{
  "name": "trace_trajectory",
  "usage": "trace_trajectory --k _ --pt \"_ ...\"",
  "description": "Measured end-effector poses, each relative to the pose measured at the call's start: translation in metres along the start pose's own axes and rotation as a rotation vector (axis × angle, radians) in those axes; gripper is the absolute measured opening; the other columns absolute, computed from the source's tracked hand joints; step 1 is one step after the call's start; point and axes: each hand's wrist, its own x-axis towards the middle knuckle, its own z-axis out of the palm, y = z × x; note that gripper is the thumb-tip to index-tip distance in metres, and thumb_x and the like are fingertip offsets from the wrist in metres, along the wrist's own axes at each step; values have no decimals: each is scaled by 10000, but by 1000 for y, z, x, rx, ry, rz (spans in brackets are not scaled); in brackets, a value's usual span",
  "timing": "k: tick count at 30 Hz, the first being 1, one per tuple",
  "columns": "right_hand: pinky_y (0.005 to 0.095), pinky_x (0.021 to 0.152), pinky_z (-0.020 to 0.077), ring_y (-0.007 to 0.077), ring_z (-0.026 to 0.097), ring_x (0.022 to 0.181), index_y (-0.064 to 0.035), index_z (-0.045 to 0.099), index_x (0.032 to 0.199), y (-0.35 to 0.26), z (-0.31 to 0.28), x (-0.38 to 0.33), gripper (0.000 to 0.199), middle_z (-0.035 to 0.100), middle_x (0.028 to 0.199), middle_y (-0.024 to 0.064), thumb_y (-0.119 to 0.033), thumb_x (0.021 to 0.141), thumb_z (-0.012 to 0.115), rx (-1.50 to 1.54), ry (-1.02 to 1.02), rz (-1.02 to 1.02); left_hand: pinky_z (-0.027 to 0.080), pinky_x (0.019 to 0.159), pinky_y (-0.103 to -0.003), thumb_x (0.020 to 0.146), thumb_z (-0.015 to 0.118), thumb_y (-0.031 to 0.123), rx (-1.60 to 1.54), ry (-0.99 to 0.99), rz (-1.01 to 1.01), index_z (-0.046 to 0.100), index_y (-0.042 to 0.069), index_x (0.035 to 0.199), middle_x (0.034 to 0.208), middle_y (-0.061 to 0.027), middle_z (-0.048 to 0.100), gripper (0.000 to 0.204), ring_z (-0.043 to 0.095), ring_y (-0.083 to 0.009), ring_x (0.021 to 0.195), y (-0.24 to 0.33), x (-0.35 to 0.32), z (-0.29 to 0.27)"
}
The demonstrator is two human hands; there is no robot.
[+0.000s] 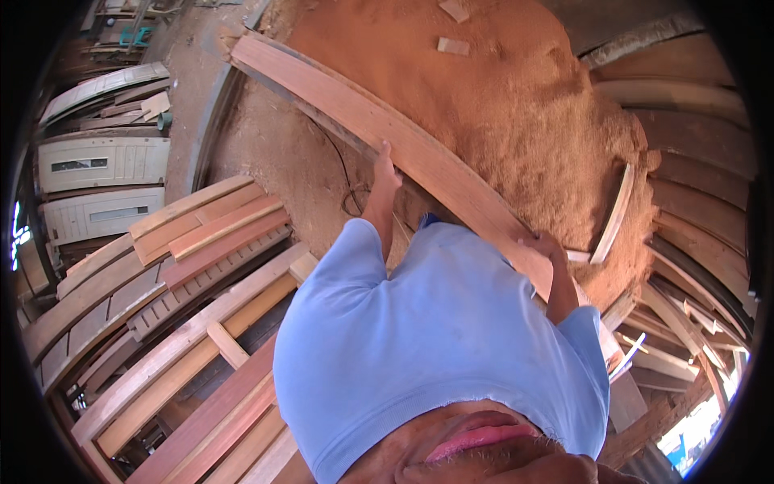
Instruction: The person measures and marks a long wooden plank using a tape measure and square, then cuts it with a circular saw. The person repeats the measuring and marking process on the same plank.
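A long reddish-brown wooden plank (pixel 355 109) runs slantwise in front of my body, from the far left down to the near right. My left hand (pixel 387 171) is closed on its near edge around the middle, the thumb lying against the wood. Farther right along the plank, my right hand (pixel 550 247) grips it close to my side, with most of its fingers hidden. The plank's near right end passes beside my blue shirt and is partly covered by my arm.
Orange-brown sawdust (pixel 524 105) is heaped beyond the plank. Stacked boards (pixel 177 315) crowd the left, with pale door panels (pixel 121 161) behind. A thin cable (pixel 343 161) lies on the ground. A loose wood strip (pixel 613 214) and more timber (pixel 693 177) are at right.
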Motion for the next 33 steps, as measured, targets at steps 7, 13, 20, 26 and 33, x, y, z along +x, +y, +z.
trace_trajectory --k 7,13,20,26,33 --pt "428 851 569 279 730 962 80 711 1192 4 10 0 836 758 1043 219 -596 725 863 44 -15 -29 407 1158 -507 971 677 562 35 -47 26 404 55 1560 1565 -138 500 824 505 -324 1397 -6 33 -16" --pt "436 869 571 321 733 987 99 710 1157 20 26 -9 880 747 1048 254 -631 693 870 -126 149 -42 367 1190 -542 966 608 652 -36 -151 21 411 62 1559 1556 -146 512 859 465 -358 1433 3 -2 11" --pt "449 1016 517 379 655 1218 89 587 1332 -19 44 -90 1043 680 1263 285 -633 644 893 -86 132 -119 328 1210 -533 1000 421 737 -268 -175 50 411 78 1565 1568 -149 496 868 439 -368 1444 15 -28 2" --pt "507 1135 431 447 554 1341 73 482 1427 -12 68 -137 1175 599 1389 311 -688 626 881 -30 94 34 318 1226 -478 1031 320 728 -132 -125 149 406 73 1570 1613 -128 444 852 401 -341 1477 -7 -64 2" --pt "520 1059 423 408 570 1251 -25 602 1277 15 121 -208 908 642 1267 223 -566 619 915 -134 518 47 323 1226 -544 1020 275 756 -171 -261 61 400 154 1587 1632 -104 415 836 399 -346 1479 -26 -108 -23"
